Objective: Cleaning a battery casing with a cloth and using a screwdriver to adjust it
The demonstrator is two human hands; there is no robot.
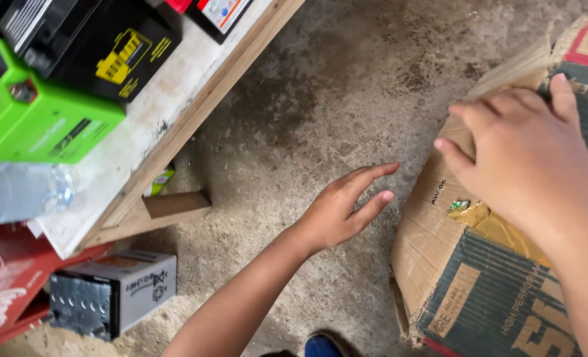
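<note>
Head view, landmark: a worn cardboard box (499, 264) lies on the concrete floor (320, 99), printed green and red, with a brown flap and a strip of yellowed tape on top.
Right hand: the right hand (525, 158) rests flat on the box's top flap, fingers spread and slightly curled over the cardboard, pressing on it rather than gripping; nothing is enclosed in it.
Left hand: the left hand (343, 208) hovers over the floor just left of the box, palm down, fingers stretched out and close together, pointing toward the box's near edge; it is empty and I cannot see it touching the cardboard.
Box position: at the right of the scene, tilted, one torn corner toward the person's foot, where a bit of blue shoe (323, 345) shows.
Worktop: well left of the box, a pale wooden worktop (168, 112) carries a bright green battery (36, 119), a black battery with yellow markings (109, 46) and a clear plastic bottle (16, 192) lying on its side.
Under the worktop: a grey and white small battery carton (115, 291) sits on the floor, far from the box, beside a red crate (3, 284).
</note>
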